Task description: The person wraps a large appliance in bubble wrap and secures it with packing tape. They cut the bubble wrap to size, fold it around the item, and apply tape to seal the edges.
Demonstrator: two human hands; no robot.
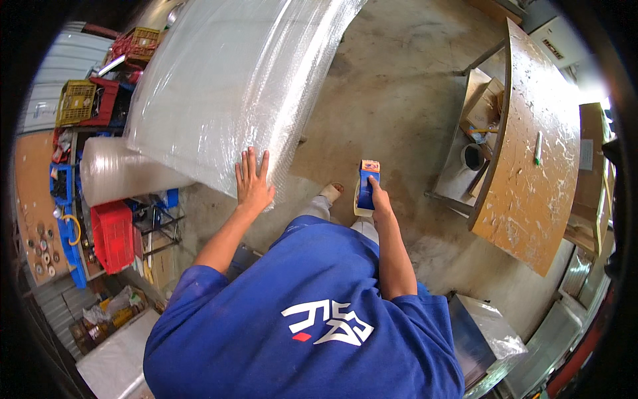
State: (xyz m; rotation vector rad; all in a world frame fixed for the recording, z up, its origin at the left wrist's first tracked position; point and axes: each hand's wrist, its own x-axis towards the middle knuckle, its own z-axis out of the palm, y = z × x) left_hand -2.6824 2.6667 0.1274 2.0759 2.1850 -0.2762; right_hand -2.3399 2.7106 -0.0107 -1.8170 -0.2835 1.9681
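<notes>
My left hand [252, 183] lies flat with its fingers apart on the corner of a large sheet of clear bubble wrap [212, 86]. The sheet is spread over a wide flat surface ahead of me, and its right edge hangs down. In my right hand [381, 201] is a blue tape dispenser [367, 189], with an orange-and-white far end and a pale roll partly showing at its near side. The dispenser is held over the floor, apart from the wrap, to the right of my left hand.
A thick bubble wrap roll [123, 171] is at the left, above a red crate [111, 236]. A worn brown table [525, 179] with a green-tipped marker [538, 147] stands at the right. Beneath it, a shelf holds a white bucket [472, 157]. A wrapped box [488, 336] is at the lower right.
</notes>
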